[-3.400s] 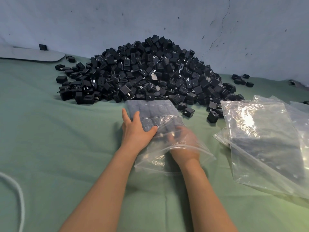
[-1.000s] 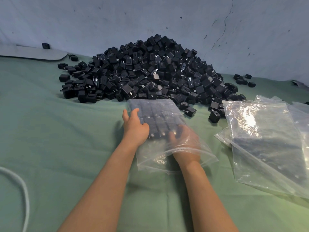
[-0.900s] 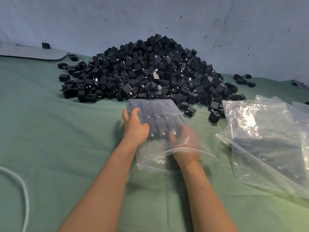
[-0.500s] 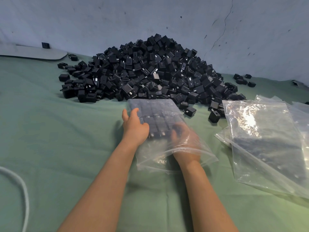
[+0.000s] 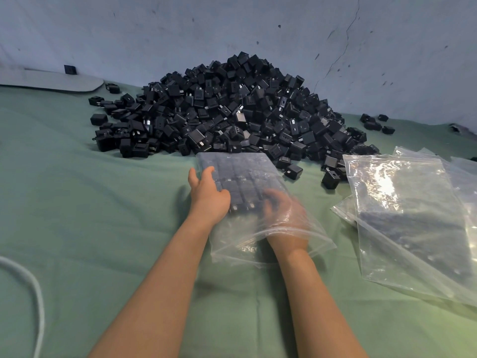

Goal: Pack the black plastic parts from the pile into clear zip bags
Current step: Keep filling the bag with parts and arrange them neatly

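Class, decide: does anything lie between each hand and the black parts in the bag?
The left hand has the zip bag film between it and the packed parts. The right hand is inside the bag; nothing visible intervenes.

Far off, the pile of parts [image 5: 227, 109] sits against the wall [image 5: 154, 34]. Just nearer lies our bag [image 5: 245, 171], our left hand [image 5: 207, 198] on its left side, right hand [image 5: 285, 215] inside. Spare bags [image 5: 407, 215] lie right.
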The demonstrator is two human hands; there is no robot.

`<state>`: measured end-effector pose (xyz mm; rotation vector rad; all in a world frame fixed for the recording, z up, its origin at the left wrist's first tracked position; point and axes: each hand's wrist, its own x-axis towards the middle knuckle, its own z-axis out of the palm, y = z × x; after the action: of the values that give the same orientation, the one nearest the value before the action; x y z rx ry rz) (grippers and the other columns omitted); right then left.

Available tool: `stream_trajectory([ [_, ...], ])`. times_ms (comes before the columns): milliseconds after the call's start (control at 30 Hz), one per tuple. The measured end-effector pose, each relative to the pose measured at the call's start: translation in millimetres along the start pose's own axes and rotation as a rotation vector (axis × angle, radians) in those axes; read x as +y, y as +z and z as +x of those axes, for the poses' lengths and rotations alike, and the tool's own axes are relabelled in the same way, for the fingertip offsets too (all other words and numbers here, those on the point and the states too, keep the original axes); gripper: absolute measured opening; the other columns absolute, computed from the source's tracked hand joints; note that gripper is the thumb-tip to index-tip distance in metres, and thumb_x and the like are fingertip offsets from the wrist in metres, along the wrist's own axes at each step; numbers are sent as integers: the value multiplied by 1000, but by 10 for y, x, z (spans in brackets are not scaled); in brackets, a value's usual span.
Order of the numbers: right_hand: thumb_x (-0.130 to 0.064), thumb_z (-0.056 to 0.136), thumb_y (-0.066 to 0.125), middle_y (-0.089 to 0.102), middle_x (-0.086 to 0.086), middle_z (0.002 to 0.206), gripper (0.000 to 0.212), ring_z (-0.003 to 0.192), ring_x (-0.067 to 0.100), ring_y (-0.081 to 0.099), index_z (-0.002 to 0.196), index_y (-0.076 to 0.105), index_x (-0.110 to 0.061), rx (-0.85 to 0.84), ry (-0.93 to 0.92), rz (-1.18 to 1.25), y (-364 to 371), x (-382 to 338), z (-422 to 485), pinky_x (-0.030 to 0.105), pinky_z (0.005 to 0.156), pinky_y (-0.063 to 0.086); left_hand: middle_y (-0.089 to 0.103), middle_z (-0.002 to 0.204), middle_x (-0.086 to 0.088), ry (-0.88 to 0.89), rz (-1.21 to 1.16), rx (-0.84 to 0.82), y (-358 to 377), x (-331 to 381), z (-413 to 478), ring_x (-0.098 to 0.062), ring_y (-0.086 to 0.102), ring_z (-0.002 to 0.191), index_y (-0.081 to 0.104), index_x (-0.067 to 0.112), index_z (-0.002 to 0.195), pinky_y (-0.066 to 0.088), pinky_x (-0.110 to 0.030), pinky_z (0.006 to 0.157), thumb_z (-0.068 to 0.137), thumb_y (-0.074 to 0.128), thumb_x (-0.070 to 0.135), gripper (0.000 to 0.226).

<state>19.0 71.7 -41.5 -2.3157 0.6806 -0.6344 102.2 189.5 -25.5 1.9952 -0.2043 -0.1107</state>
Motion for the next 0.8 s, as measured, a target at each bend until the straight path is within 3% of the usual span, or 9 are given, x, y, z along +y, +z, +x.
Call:
stream_trajectory([
  [133,-23,93,54,59,3,120,28,103,19,58,118,64,-32,-7,21,-12,7,-11,10,27,92,41,-7,158,-1,-21,-37,-11,-2,11,2,-17,35,131,28,21,146,30,-16,80,92,41,5,58],
  [267,-30,92,53,60,0,121,27,99,15,59,116,63,-34,-27,24,7,25,-14,3,30,96,46,4,157,1,-65,-142,-8,-16,19,27,-28,51,114,30,19,145,39,-25,74,92,35,4,56],
  [433,-37,90,56,61,4,118,30,97,20,61,118,62,-28,-68,20,3,29,-33,4,38,91,49,9,156,2,-89,-202,-6,-37,12,47,-25,54,93,31,18,145,41,-28,70,89,35,1,58],
  [533,-37,89,57,60,4,119,31,98,21,61,118,61,-27,-69,16,-17,24,-26,1,36,91,49,10,156,-1,-61,-138,3,-41,4,45,-28,54,108,30,17,145,48,-32,84,90,40,6,57],
  [600,-37,89,58,60,4,118,30,99,21,60,116,61,-27,-60,11,-34,21,-23,-1,35,90,48,9,156,-3,-29,-96,-2,-34,-4,33,-27,45,123,29,16,145,40,-26,95,90,45,9,58],
  [700,-37,88,59,60,4,117,30,99,20,59,116,62,-27,-65,1,-33,26,-26,3,35,89,49,6,157,-4,-1,-49,-24,-25,-12,21,-21,30,136,27,16,146,26,-18,92,89,51,10,62],
  [800,-37,87,60,60,3,117,29,101,20,59,114,62,-28,-60,4,-7,25,-22,-1,34,89,48,3,157,-5,7,-14,-37,-25,-14,16,-22,30,135,26,17,146,28,-22,100,87,53,8,66],
])
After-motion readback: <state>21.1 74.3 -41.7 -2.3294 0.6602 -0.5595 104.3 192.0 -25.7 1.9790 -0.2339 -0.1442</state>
